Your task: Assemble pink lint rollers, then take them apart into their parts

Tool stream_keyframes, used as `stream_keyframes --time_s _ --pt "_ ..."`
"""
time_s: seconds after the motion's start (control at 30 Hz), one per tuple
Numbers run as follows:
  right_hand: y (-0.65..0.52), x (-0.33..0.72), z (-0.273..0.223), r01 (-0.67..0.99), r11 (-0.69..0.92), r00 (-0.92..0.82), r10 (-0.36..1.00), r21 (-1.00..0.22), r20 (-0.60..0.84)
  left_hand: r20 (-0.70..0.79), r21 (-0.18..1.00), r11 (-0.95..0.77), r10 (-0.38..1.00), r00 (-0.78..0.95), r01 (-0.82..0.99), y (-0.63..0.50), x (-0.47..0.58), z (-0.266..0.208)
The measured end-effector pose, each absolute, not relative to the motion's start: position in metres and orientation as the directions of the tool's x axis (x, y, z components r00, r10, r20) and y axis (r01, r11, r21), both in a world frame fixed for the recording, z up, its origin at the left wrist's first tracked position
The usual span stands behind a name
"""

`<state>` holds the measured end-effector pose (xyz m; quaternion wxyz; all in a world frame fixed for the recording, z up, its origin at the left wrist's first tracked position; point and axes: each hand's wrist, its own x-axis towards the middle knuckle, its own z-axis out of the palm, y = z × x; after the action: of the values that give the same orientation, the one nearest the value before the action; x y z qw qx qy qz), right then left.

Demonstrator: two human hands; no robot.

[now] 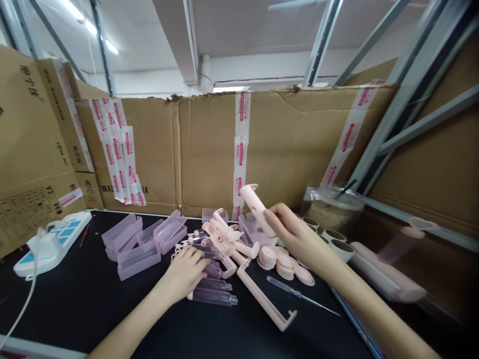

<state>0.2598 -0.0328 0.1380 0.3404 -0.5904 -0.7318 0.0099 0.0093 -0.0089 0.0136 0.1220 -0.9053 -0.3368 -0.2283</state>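
My right hand (286,224) grips a pale pink plastic tube-shaped part (256,204) with a cut-out side, raised above the table and tilted. My left hand (187,271) is lower, its fingers bent over a row of clear purple tubes; thumb and fingertips close around one purple tube (214,270), partly hidden by the hand. Nearer me lie more purple tubes (213,297) with narrow necks. Between the hands is a heap of pink plastic parts (224,237). In front of it a long pink bracket (262,296) with bent ends rests on the table.
Purple translucent boxes (138,259) are grouped at left, beside a white power strip (56,244). Stacks of pink discs (285,267), a screwdriver (288,288), cardboard tubes (341,248) and a plastic bag (331,207) are at right. A cardboard wall (205,149) encloses the back.
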Motion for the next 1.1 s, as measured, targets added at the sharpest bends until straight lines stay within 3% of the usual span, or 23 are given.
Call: stream_keyframes --time_s 0.07,0.13,0.2,0.3,0.4,0.53,0.8,1.1 --pt "-0.047 0.264 0.126 0.644 0.381 -0.071 0.893 -0.663 0.445 0.506 -0.080 -0.741 0.546 0.667 0.667 -0.008 0.010 0.012" --pt "-0.054 0.265 0.114 0.396 0.393 -0.108 0.917 -0.830 0.383 0.536 -0.080 -0.743 0.530 0.657 0.664 -0.006 0.009 0.012" --pt "-0.054 0.263 0.103 0.175 0.345 -0.136 0.936 -0.922 0.324 0.573 -0.094 -0.737 0.510 0.642 0.670 -0.006 0.008 0.014" --pt "-0.050 0.258 0.087 -0.008 0.289 -0.102 0.952 -0.957 0.288 0.632 -0.156 -0.708 0.465 0.620 0.689 -0.006 0.005 0.016" --pt "-0.047 0.256 0.073 -0.001 0.280 -0.128 0.952 -0.960 0.278 0.684 -0.156 -0.709 0.425 0.593 0.688 -0.011 0.002 0.018" --pt "-0.048 0.253 0.060 0.129 0.267 -0.254 0.940 -0.955 0.229 0.731 -0.061 -0.725 0.436 0.525 0.686 -0.021 -0.001 0.019" --pt "-0.049 0.242 0.034 0.088 0.358 -0.290 0.902 -0.930 0.320 0.719 0.058 -0.796 0.452 0.528 0.603 -0.035 0.004 0.019" --pt "-0.051 0.244 0.031 0.166 0.345 -0.339 0.900 -0.924 0.275 0.678 0.187 -0.806 0.520 0.520 0.561 -0.039 0.003 0.027"
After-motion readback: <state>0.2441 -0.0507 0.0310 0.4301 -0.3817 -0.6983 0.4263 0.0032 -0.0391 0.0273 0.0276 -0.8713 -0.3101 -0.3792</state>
